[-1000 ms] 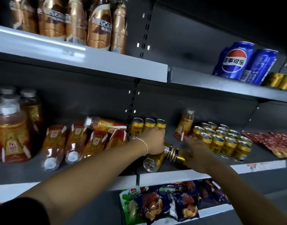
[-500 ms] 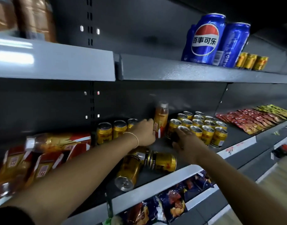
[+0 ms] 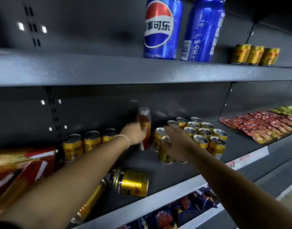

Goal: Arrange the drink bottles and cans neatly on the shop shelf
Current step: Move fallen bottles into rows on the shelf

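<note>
My left hand point(image 3: 135, 133) grips a small orange drink bottle point(image 3: 144, 120) that stands near the back of the middle shelf point(image 3: 173, 169). My right hand point(image 3: 177, 142) lies with straight fingers against an upright gold can point(image 3: 163, 152) at the front left of a block of several upright gold cans point(image 3: 201, 133). Three more gold cans point(image 3: 91, 141) stand in a row to the left of the bottle. One gold can point(image 3: 131, 182) lies on its side near the shelf's front edge. Another point(image 3: 89, 204) lies beside it, partly under my left forearm.
Orange-and-red bottles point(image 3: 24, 164) lie tumbled at the far left. Two blue Pepsi cans point(image 3: 161, 28) and three gold cans point(image 3: 255, 54) stand on the upper shelf. Red snack packets point(image 3: 261, 124) fill the shelf's right end. Snack bags point(image 3: 175, 214) sit on the shelf below.
My left hand left the row of three cans and took hold of the orange bottle. My right hand carried a gold can to the block and stood it upright. The view shifted right and closer.
</note>
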A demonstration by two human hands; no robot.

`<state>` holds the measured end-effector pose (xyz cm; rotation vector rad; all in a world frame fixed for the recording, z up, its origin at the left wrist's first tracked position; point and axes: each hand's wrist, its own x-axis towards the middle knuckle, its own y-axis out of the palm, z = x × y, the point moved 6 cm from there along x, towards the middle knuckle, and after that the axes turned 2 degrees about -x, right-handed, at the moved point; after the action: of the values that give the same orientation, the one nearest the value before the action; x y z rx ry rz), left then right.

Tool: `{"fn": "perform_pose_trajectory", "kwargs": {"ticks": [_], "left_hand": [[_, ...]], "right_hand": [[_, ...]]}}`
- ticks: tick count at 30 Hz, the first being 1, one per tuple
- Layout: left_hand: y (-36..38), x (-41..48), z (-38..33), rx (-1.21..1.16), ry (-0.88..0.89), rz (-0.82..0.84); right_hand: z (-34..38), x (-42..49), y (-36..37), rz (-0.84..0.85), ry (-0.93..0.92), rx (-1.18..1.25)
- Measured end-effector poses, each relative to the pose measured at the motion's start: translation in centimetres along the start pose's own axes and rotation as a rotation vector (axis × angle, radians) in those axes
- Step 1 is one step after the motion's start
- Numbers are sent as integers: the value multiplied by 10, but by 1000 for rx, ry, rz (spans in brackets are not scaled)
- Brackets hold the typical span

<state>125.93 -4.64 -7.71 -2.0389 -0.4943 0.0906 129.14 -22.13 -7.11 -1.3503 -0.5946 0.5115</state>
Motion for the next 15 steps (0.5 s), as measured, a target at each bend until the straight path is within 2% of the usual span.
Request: {"fn": "perform_pose_trajectory", "kwargs": {"ticks": [7,15], "left_hand": [[20,26,8,-158,-163,-66],[31,42,19,-271,-221,-196]], "right_hand": [[-14,31,12,34,-65,6],[-24,60,14,23,-130,16]]}}
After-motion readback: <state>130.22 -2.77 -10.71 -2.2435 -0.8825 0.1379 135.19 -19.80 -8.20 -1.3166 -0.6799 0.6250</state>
